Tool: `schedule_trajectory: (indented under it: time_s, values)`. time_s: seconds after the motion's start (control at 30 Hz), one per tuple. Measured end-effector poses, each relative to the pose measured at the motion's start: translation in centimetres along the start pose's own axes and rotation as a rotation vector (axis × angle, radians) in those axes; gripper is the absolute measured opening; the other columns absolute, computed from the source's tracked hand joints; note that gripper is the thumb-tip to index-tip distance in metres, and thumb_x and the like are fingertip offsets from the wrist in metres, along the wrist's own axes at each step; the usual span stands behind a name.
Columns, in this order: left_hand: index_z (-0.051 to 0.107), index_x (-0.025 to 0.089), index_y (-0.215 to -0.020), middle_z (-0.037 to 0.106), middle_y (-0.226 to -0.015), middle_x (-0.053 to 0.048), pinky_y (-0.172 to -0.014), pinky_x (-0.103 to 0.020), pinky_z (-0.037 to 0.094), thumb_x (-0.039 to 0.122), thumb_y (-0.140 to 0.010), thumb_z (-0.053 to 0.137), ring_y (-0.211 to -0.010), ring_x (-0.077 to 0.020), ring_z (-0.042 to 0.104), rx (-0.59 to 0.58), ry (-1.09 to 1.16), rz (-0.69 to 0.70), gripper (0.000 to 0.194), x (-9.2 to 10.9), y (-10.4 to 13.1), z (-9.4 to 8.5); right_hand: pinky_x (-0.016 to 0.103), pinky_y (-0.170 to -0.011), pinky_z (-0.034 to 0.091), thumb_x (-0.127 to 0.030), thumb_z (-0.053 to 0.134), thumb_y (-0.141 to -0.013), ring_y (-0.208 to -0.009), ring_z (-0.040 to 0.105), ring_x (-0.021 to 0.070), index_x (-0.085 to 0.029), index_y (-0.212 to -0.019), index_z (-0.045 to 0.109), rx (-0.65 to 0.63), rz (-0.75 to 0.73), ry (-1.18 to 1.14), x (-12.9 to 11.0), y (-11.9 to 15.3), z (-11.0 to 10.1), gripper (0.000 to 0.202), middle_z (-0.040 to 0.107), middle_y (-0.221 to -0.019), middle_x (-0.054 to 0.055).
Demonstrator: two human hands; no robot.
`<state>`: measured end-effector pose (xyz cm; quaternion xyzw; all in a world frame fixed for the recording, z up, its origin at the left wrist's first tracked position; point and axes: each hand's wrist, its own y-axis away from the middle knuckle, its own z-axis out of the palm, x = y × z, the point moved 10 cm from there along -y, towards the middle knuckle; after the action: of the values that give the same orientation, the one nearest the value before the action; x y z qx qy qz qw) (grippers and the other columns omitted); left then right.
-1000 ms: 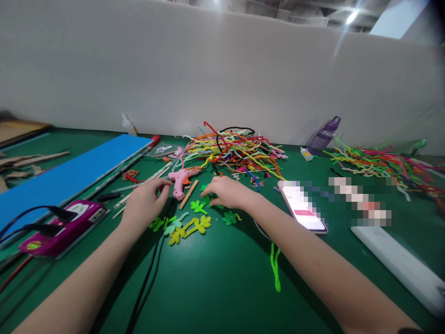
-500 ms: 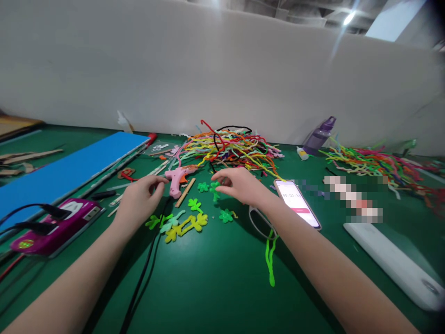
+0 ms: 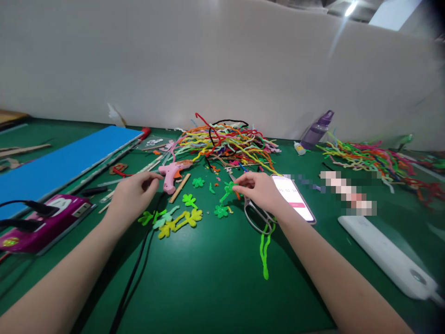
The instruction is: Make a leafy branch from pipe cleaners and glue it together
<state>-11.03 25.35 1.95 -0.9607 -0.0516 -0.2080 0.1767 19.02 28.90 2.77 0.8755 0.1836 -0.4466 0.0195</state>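
My right hand [image 3: 259, 191] pinches a green pipe-cleaner leaf sprig [image 3: 228, 190] between thumb and fingertips, above the table. Scissors [image 3: 255, 218] lie beneath and beside that hand, partly covered by it. My left hand [image 3: 137, 192] is closed, fingers curled, just left of the pink glue gun [image 3: 169, 177]; whatever its fingertips hold, if anything, is hidden. Between the hands lie a green pipe-cleaner flower [image 3: 221, 211], another small green flower [image 3: 198, 182], a bright green leaf piece [image 3: 189, 200] and a yellow leafy piece [image 3: 193, 219].
A tangled pile of coloured pipe cleaners [image 3: 225, 139] lies behind. To the right are a phone [image 3: 295, 204], a purple bottle [image 3: 317, 132] and a white device [image 3: 385, 260]. To the left are a magenta power strip [image 3: 52, 222] and a blue board [image 3: 76, 155]. Black cable [image 3: 137, 264] crosses the front.
My right hand has moved right and slightly down with the green sprig, which now tilts. My left hand stays beside the glue gun. The whole view has shifted slightly.
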Motion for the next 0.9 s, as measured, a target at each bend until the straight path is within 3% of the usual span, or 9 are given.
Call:
schedule_trajectory:
  time_s: [0.33,0.53,0.67,0.77,0.83,0.9]
  values:
    - [0.068,0.021,-0.093,0.065,-0.071,0.0,-0.056,-0.024,0.035,0.039,-0.081,0.046,-0.06,-0.0169,0.055,-0.028,-0.009,0.021,0.03,0.2,-0.1,0.6,0.025,-0.048,0.049,-0.023,0.071,-0.072,-0.052,0.061,0.0122,-0.016,-0.08,0.065,-0.029,0.09,-0.08,1.7,-0.3,1.1,0.012,0.068,-0.065,0.002]
    - [0.068,0.021,-0.091,0.065,-0.072,0.0,-0.055,-0.024,0.034,0.037,-0.081,0.046,-0.058,-0.0157,0.053,-0.026,-0.011,0.03,0.029,0.5,0.0,0.5,0.019,-0.038,0.046,-0.024,0.049,-0.088,-0.055,0.066,0.0106,-0.017,-0.105,0.055,-0.061,0.107,-0.126,1.5,0.0,1.5,0.019,0.063,-0.103,0.011]
    - [0.068,0.021,-0.091,0.065,-0.073,0.0,-0.055,-0.024,0.033,0.037,-0.081,0.045,-0.056,-0.0151,0.052,-0.022,-0.011,0.029,0.029,0.5,0.0,0.5,0.019,-0.038,0.047,-0.024,0.042,-0.091,-0.053,0.065,0.0099,-0.019,-0.11,0.05,-0.123,0.105,-0.124,1.3,0.4,2.4,0.021,0.058,-0.11,0.012]
    - [0.068,0.021,-0.091,0.064,-0.07,0.0,-0.054,-0.024,0.033,0.036,-0.081,0.045,-0.055,-0.0149,0.051,-0.024,-0.011,0.027,0.03,0.5,0.0,0.5,0.021,-0.045,0.049,-0.022,0.039,-0.092,-0.06,0.065,0.0104,-0.02,-0.114,0.047,-0.28,0.006,-0.08,-0.2,0.9,3.1,0.023,0.06,-0.107,0.009]
    - [0.068,0.02,-0.091,0.063,-0.068,0.0,-0.054,-0.024,0.032,0.036,-0.081,0.045,-0.055,-0.015,0.051,-0.024,-0.01,0.027,0.03,0.5,0.0,0.4,0.024,-0.06,0.051,-0.018,0.039,-0.092,-0.073,0.065,0.0115,-0.021,-0.111,0.051,-0.396,-0.161,0.028,-2.4,1.6,3.1,0.023,0.062,-0.104,0.005]
    - [0.068,0.02,-0.091,0.062,-0.068,0.0,-0.054,-0.024,0.032,0.036,-0.081,0.045,-0.055,-0.0151,0.051,-0.024,-0.008,0.027,0.03,0.4,0.0,0.4,0.026,-0.074,0.049,-0.013,0.037,-0.09,-0.086,0.062,0.013,-0.021,-0.102,0.055,-0.403,-0.267,0.094,-4.2,2.0,2.0,0.023,0.065,-0.097,0.003]
